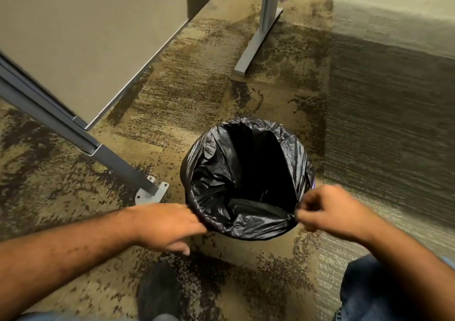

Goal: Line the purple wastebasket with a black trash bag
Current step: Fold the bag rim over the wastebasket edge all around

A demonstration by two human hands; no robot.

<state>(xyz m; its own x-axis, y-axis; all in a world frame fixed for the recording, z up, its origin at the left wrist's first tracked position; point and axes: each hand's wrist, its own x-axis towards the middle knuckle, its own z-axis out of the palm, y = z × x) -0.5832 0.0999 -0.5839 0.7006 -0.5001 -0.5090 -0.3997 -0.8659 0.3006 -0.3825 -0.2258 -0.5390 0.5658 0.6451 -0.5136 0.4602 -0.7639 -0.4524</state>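
Observation:
A black trash bag (221,173) sits inside the purple wastebasket (313,184) on the carpet. The bag's mouth is folded down over the rim all around. Only a sliver of purple shows at the right side. My left hand (167,224) rests against the bag's near-left edge with its fingers tucked under the folded plastic. On the near-right edge, my right hand (327,210) pinches the bag between thumb and fingers. The bag's inside is open and dark.
A grey cubicle panel (81,37) with a dark metal frame and floor bracket (151,192) stands to the left. A grey desk leg with a flat foot (258,37) stands behind the basket. My shoe (157,293) and jeans-clad knee (384,291) are near the bottom edge.

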